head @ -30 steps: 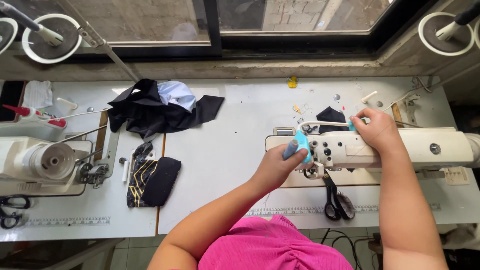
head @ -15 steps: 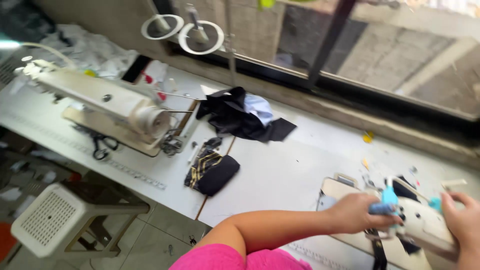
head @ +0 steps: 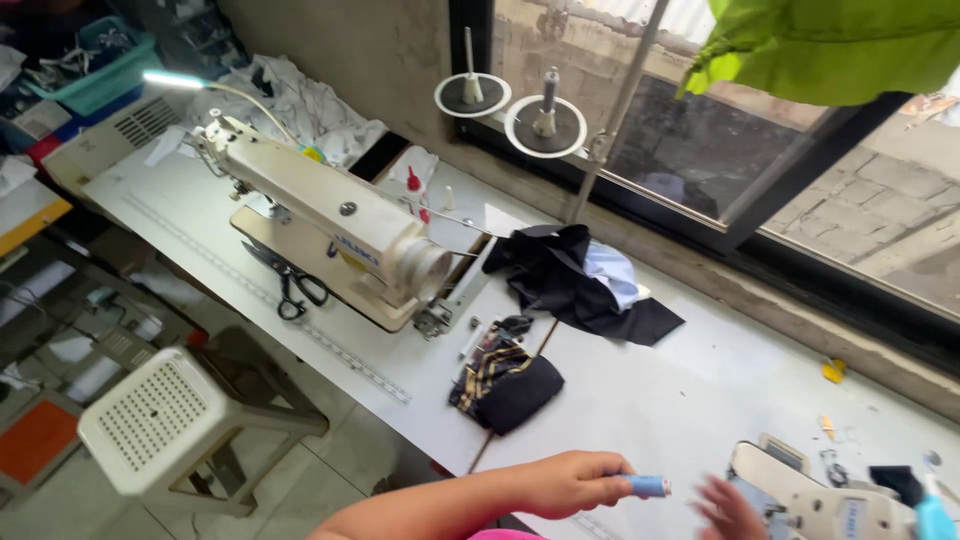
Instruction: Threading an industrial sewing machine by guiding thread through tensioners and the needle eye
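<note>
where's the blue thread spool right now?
Head view, bottom edge right of centre: the blue thread spool is pinched in the left hand, above the white table, just left of the blurred right hand and below the dark folded fabric.

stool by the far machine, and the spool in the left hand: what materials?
Stool: looks like moulded plastic, off-white and matte, going by the perforated seat and one-piece legs. Spool in the left hand: light blue, probably wound thread on a plastic core; it is too small and blurred to be sure.
</note>
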